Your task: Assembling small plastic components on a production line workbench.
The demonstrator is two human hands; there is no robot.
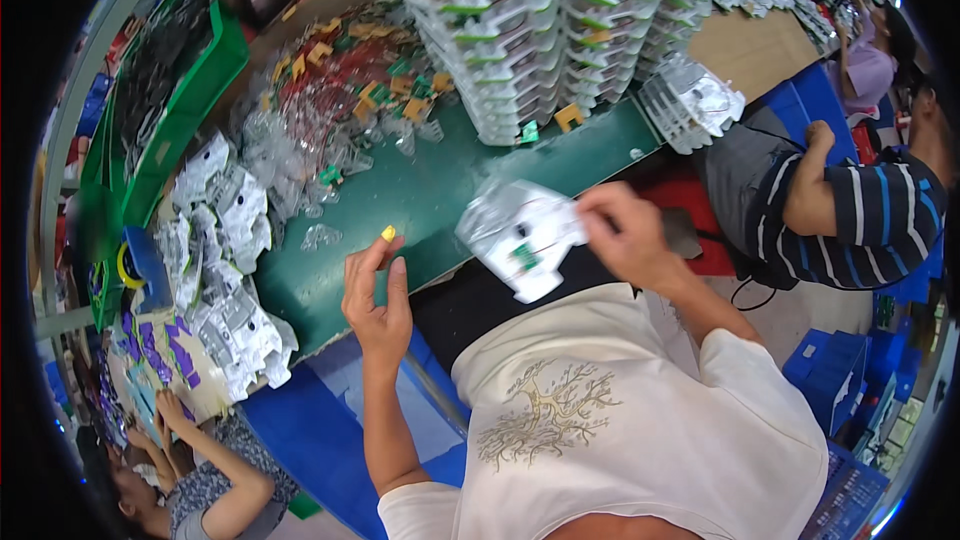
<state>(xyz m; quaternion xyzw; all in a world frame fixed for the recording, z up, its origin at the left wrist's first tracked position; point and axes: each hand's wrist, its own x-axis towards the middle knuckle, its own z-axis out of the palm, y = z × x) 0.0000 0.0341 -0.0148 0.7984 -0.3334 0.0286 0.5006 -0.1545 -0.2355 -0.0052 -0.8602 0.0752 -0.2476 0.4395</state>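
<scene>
My right hand (pixel 628 238) pinches the right edge of a white plastic housing (pixel 545 225) above the table's front edge. A small green circuit board (pixel 524 257) and thin wires sit on the housing. Clear plastic shows at its upper left side. My left hand (pixel 375 305) is raised at the table's front edge, with thumb and forefinger apart. Something small and yellow (pixel 388 233) covers or sticks to a fingertip of that hand; I cannot tell which. No other thing shows between those fingers.
Tall stacks of white housings (pixel 490 60) stand at the back of the green table (pixel 400 185). Left of them lie clear plastic parts (pixel 285 155) and a pile of red wires (pixel 335 90). More housings (pixel 235 325) lie left. Co-workers sit at both sides; a green bin (pixel 185 110) stands back left.
</scene>
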